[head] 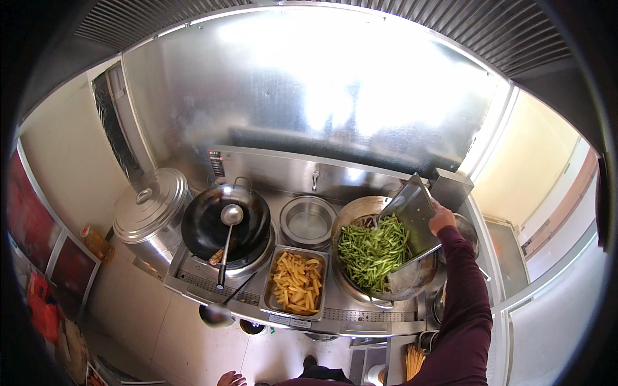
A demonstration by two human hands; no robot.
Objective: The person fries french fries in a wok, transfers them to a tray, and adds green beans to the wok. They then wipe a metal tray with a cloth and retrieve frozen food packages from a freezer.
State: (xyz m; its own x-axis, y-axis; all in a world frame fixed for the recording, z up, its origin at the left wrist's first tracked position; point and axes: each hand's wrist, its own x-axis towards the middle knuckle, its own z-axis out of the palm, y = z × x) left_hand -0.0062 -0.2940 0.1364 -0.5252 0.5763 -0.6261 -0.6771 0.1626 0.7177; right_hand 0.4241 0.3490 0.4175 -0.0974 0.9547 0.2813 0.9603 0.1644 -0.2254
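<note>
My right hand (442, 218) grips the rim of a rectangular steel pan (414, 219), which is tilted on edge over the right-hand wok (420, 280). Cut green beans (374, 251) lie heaped in that wok, against the pan's lower side. My left hand (231, 379) is low at the bottom edge, fingers apart, holding nothing. Between the two woks stands a steel tray (293, 314) of fried potato strips (297, 282). Behind it is a round steel basin (308, 221).
A black wok (198, 227) on the left holds a steel ladle (231, 215). Another ladle (216, 314) overhangs the stove's front edge. A large lidded pot (152, 207) stands far left, an oil bottle (98, 244) beside it. A tap (315, 181) projects from the backsplash.
</note>
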